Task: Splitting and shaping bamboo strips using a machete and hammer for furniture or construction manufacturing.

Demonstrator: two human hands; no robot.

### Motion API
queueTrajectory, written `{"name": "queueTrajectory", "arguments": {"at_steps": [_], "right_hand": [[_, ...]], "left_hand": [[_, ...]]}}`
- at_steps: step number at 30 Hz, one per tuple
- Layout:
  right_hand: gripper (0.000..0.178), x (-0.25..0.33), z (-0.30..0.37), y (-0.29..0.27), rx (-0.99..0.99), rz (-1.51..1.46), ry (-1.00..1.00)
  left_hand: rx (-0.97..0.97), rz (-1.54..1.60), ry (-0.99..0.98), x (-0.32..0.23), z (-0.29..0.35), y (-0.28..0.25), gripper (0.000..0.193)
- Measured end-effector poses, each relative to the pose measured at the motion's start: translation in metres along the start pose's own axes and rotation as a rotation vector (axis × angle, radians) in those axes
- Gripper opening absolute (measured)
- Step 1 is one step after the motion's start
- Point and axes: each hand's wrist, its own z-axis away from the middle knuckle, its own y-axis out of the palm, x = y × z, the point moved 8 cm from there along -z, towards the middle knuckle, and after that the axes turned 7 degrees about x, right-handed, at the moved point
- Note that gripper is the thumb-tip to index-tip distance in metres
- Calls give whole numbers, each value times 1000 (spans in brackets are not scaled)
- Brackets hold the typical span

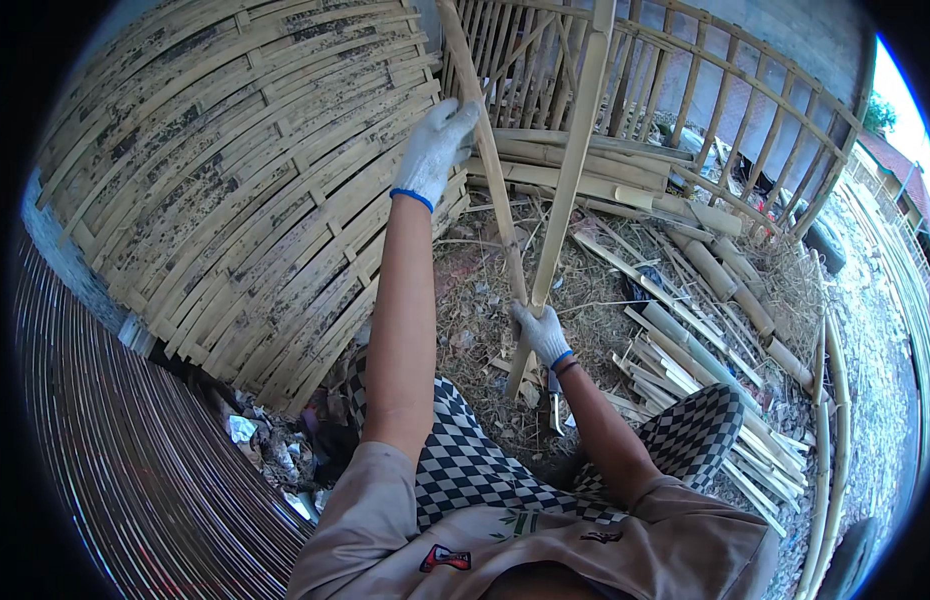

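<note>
Two long bamboo strips meet in a narrow V in front of me, the left one (499,200) darker and the right one (575,150) pale. My left hand (432,150), in a white glove with a blue cuff, is up at the left strip with its fingers closed against it, partly hidden. My right hand (542,332), gloved too, is closed round the bamboo low down where the strips meet. Below it, a narrow blade-like piece (556,412) points downward; whether the hand holds it I cannot tell.
A large woven bamboo panel (235,180) leans at the left. A bamboo fence (725,90) stands at the back, with split bamboo (585,180) stacked before it. Cut strips (685,370) and bamboo poles (705,265) lie to the right on littered ground.
</note>
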Motion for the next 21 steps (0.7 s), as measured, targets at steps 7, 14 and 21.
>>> {"name": "queueTrajectory", "arguments": {"at_steps": [7,14,21], "right_hand": [[36,63,20,51,91,-140,56],[31,56,23,21,93,-90,120],[29,86,15,-17,-91,-139,-129]], "left_hand": [[49,-44,-212,164,5,8,40],[7,310,-433,190,39,64,13],[124,241,-404,171,35,74,25]]}}
